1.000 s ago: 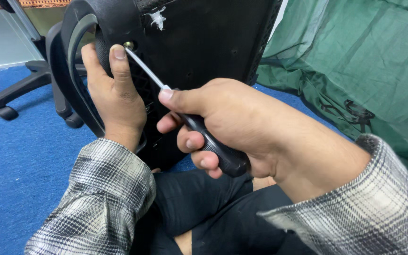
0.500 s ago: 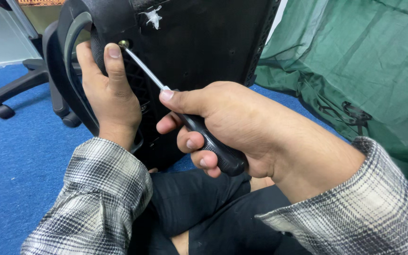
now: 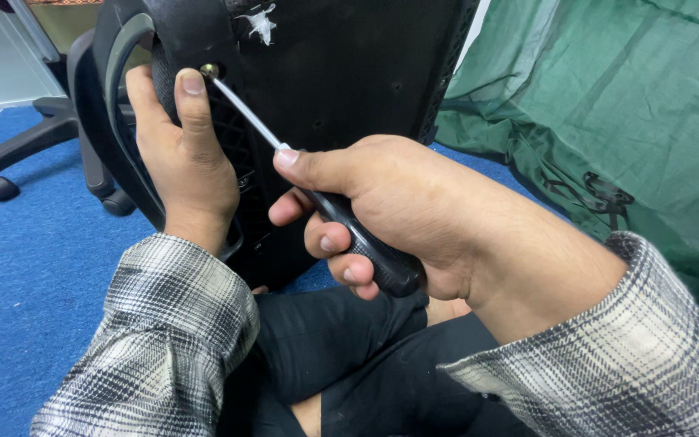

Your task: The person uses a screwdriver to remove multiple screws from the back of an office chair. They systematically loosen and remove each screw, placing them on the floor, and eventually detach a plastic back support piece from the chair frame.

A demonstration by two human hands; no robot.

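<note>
My right hand (image 3: 398,206) grips a screwdriver (image 3: 366,247) by its black handle, the index finger laid along the shaft. Its metal shaft (image 3: 244,113) runs up and left to a brass-coloured screw (image 3: 209,71) in the black underside of a chair seat (image 3: 341,73). My left hand (image 3: 184,158) holds the black armrest bracket (image 3: 115,105) against the seat, thumb resting right beside the screw. Both wrists wear grey plaid sleeves.
A green cloth (image 3: 608,113) is heaped on the right. Blue carpet (image 3: 26,267) covers the floor, with a wheeled black chair base (image 3: 10,162) at the left. My legs in black trousers (image 3: 349,356) are folded below the hands.
The view has drifted slightly, so the chair and my left hand sit a little higher and further left in frame. Both hands keep the same hold; the screwdriver stays on the screw.
</note>
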